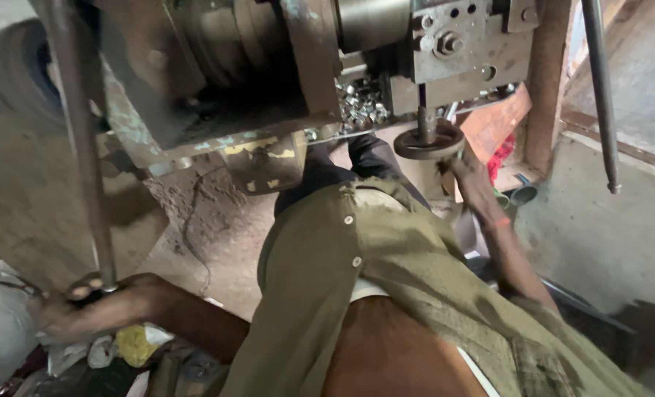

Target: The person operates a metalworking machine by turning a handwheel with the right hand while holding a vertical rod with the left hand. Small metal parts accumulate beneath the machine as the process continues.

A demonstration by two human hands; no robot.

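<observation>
At the lower left of the frame the left hand point(74, 312) is closed around the bottom of a long metal lever point(77, 140) that rises to the upper left, so the step in hand looks like working an old machine point(217, 81). Right of centre, the right hand point(469, 176) grips a small dark handwheel point(428, 142) under a tray of shiny nuts point(363, 103). No labels or signs show; only a red scrap point(502, 156) lies at the right.
</observation>
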